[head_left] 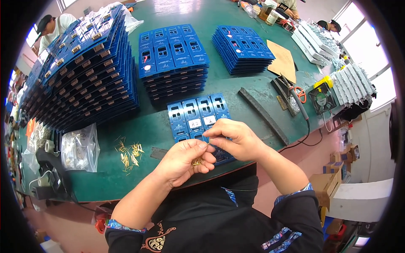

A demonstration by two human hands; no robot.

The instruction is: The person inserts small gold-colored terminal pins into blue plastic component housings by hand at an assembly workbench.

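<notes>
1. Down at the near edge of the green worktop [236, 17], the head view shows the left hand [185, 162] cupped and loosely closed around a small bunch of gold pins [197, 160].
2. Just right of it, the right hand [236, 137] pinches what looks like a single pin between thumb and forefinger, over the near end of a blue panel of circuit boards [198, 114] lying flat under both hands.
3. Doing this well likely means drawing one pin at a time, keeping it straight, and keeping the left hand's grip gentle so none spill.
4. More loose pins [128, 154] lie scattered to the left.
5. Further left, a clear plastic bag [80, 147] holds small parts, too blurred to tell.
6. Stacks of blue panels [173, 59] stand far behind.
</notes>
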